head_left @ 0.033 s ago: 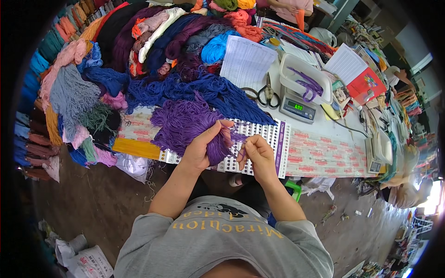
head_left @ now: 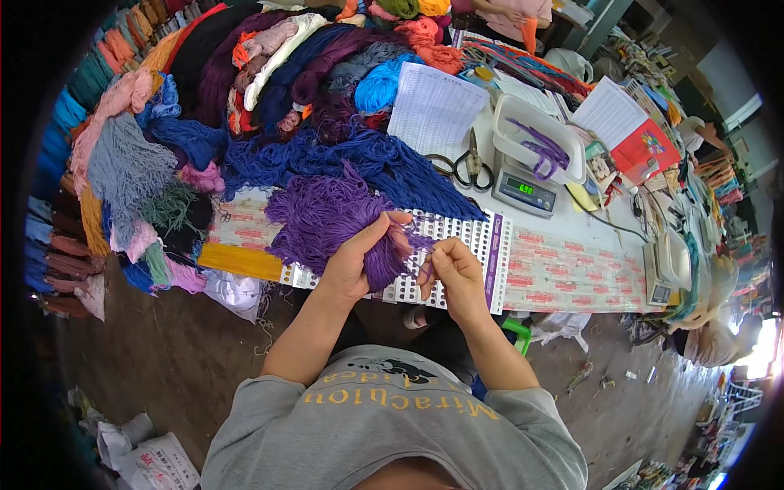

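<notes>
A thick bundle of purple yarn (head_left: 322, 216) fills my left hand (head_left: 359, 255), its fingers wrapped round the right end of the bundle. Loose purple strands run from there to my right hand (head_left: 453, 273), which pinches them between thumb and fingers. Both hands are above a white card with rows of holes (head_left: 496, 253) at the table's near edge. Just beyond the bundle lies a heap of dark blue yarn (head_left: 384, 167).
Scissors (head_left: 474, 166) lie beside a digital scale (head_left: 525, 192), which carries a clear plastic tub (head_left: 535, 131) with purple strands inside. Printed sheets (head_left: 433, 110) are behind. Many-coloured yarn skeins (head_left: 131, 175) pile up at the left. Another person (head_left: 514, 16) stands at the far side.
</notes>
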A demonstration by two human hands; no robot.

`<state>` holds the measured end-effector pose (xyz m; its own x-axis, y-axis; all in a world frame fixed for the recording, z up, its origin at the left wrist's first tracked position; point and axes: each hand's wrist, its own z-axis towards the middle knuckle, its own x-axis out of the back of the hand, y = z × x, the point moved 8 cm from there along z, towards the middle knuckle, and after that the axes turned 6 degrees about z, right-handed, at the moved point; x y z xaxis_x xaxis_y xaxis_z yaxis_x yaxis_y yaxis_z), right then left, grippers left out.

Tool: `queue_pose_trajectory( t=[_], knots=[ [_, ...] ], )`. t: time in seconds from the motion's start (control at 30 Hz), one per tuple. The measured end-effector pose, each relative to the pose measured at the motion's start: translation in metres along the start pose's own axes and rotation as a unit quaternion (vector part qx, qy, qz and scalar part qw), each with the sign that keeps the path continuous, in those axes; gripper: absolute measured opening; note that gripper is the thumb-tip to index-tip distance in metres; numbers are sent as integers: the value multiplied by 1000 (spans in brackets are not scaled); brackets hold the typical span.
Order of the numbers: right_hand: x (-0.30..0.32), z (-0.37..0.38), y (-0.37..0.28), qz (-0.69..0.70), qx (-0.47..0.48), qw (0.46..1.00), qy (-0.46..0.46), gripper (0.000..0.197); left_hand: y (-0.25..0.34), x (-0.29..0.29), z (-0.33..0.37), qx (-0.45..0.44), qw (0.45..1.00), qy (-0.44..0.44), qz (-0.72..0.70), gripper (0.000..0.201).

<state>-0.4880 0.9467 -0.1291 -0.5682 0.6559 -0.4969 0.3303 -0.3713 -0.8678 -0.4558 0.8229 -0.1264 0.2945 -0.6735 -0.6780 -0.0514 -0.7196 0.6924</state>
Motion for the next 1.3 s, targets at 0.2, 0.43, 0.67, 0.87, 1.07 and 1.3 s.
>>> queue_pose_trajectory(
  t=[0.2,0.43,0.67,0.87,1.07,1.3],
  knots=[
    [-4,-1,-3,31,-16,998,60,16,4,-1,-1,-12,996,-84,-8,32],
    [11,31,-104,106,89,990,15,20,26,83,14,36,992,-81,-84,33],
    [31,140,-310,1,287,955,-69,18,54,307,24,-145,914,178,-333,20],
    [65,185,-477,-178,430,885,25,23,38,340,25,-188,904,176,-340,15],
    [126,140,-550,-194,505,821,180,21,45,311,23,-163,911,159,-344,20],
    [185,165,-381,-463,316,822,101,21,68,248,17,-146,931,52,-332,23]
  ],
)
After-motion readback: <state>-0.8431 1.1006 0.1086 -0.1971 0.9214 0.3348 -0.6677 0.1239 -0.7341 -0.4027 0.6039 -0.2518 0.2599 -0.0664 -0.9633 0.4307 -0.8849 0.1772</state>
